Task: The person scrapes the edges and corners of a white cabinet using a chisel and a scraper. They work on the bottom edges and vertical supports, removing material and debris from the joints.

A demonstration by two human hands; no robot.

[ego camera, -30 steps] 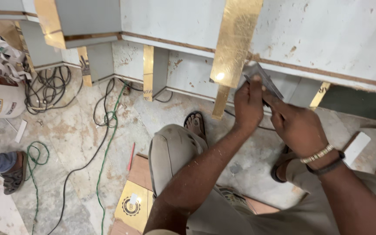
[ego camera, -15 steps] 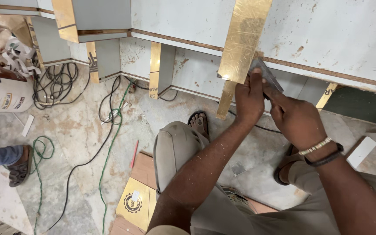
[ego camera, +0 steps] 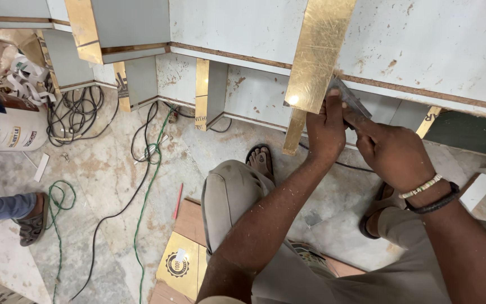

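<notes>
Both my hands meet at the front edge of the white panel (ego camera: 423, 50). My left hand (ego camera: 326, 132) presses the gold strip (ego camera: 316, 56); my right hand (ego camera: 392, 152) grips a flat metal file (ego camera: 349, 98) against it.

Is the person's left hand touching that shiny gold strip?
Touching. In the head view, the left hand has its fingers pressed against the lower right edge of the gold strip, with no gap, while the right hand holds a flat metal tool beside it.
</notes>
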